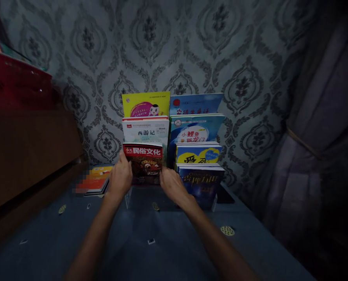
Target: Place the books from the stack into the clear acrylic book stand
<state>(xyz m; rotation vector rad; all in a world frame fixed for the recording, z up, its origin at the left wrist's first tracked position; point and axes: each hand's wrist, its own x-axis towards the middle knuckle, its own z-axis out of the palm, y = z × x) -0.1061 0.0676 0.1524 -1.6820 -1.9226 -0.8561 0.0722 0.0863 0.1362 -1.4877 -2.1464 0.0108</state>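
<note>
My left hand and my right hand grip the two side edges of a red and brown book with a carved face on its cover. It stands upright at the front of the left column of a clear stepped book rack. Behind it rise a white book and a yellow book. The right column bears a dark blue book in front, then a yellow and blue book, a light blue book and a blue book at the back.
Several books lie flat left of the rack on the blue tabletop. A brown cabinet with a red basket on top stands at left. Patterned wallpaper is behind, and a tied curtain hangs at right.
</note>
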